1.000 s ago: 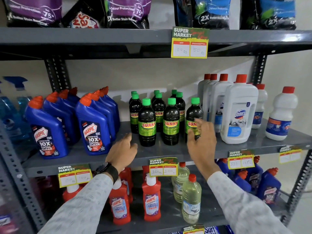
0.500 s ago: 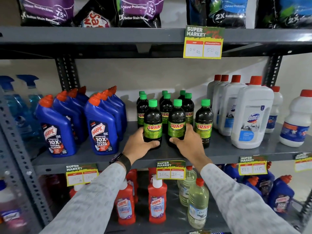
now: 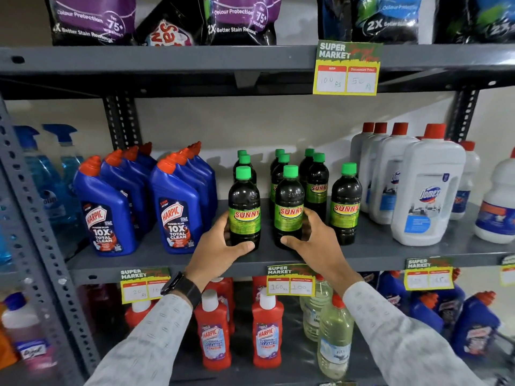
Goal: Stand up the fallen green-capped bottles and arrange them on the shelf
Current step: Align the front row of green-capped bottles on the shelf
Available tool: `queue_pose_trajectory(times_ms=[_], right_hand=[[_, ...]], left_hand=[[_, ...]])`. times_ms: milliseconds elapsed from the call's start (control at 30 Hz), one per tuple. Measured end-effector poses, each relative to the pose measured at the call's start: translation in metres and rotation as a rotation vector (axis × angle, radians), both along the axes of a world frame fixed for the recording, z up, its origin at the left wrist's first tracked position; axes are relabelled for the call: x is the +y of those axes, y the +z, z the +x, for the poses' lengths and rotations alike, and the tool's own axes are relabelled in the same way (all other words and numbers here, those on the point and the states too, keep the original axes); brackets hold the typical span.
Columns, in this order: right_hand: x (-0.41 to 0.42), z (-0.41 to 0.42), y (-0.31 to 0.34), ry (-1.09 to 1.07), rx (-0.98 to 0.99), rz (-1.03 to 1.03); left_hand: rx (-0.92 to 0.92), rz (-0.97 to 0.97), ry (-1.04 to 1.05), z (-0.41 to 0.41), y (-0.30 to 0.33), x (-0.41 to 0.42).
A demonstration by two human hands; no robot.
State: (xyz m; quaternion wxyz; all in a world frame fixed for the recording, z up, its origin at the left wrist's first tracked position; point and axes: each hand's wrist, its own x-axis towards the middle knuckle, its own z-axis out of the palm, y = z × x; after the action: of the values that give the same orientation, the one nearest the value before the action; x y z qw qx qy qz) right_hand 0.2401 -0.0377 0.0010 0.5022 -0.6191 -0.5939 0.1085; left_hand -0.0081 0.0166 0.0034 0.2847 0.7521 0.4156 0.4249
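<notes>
Several dark bottles with green caps and green SUNNY labels stand upright in rows on the middle grey shelf. My left hand wraps the base of the front left bottle. My right hand grips the base of the front middle bottle. A third front bottle stands free to the right. More green-capped bottles stand behind, partly hidden by the front row.
Blue Harpic bottles crowd the shelf to the left, white Domex bottles to the right. Price tags hang on the shelf edge. Red Harpic bottles and pale bottles fill the shelf below. Detergent bags sit above.
Both hands came in from the shelf edge and closed on the bases of the two front bottles. The front left bottle now stands further left, with a gap between the two.
</notes>
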Motion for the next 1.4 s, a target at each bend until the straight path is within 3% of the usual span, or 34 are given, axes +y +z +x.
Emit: queue_pose_trajectory(times_ms=[400, 733, 800, 933, 1000, 1100, 1167, 1300, 1400], right_hand=[[-0.004, -0.007, -0.003, -0.124, -0.068, 0.086], [-0.008, -0.008, -0.002, -0.107, -0.08, 0.088], [-0.009, -0.008, 0.0, -0.079, -0.072, 0.085], [-0.016, -0.001, -0.001, -0.029, -0.108, 0.07], [-0.027, 0.009, -0.003, -0.095, -0.146, 0.133], [-0.044, 0.039, -0.006, -0.257, -0.122, 0.367], [-0.048, 0.062, -0.003, -0.353, -0.102, 0.39], [-0.036, 0.096, 0.007, -0.304, -0.005, 0.023], [-0.025, 0.106, 0.011, -0.199, 0.031, -0.089]], left_hand=[[-0.034, 0.013, -0.012, 0.005, -0.002, 0.001], [0.033, 0.023, 0.03, 0.008, 0.004, -0.012], [-0.026, 0.042, 0.094, 0.01, 0.004, -0.022], [-0.256, 0.43, 0.416, 0.028, -0.009, -0.059], [-0.277, 0.509, 0.383, 0.048, -0.009, -0.073], [-0.123, 0.337, 0.296, 0.083, -0.003, -0.082], [0.003, 0.208, 0.294, 0.104, 0.001, -0.081], [0.095, 0.06, 0.293, 0.127, 0.004, -0.068], [0.035, 0.075, 0.295, 0.135, 0.005, -0.057]])
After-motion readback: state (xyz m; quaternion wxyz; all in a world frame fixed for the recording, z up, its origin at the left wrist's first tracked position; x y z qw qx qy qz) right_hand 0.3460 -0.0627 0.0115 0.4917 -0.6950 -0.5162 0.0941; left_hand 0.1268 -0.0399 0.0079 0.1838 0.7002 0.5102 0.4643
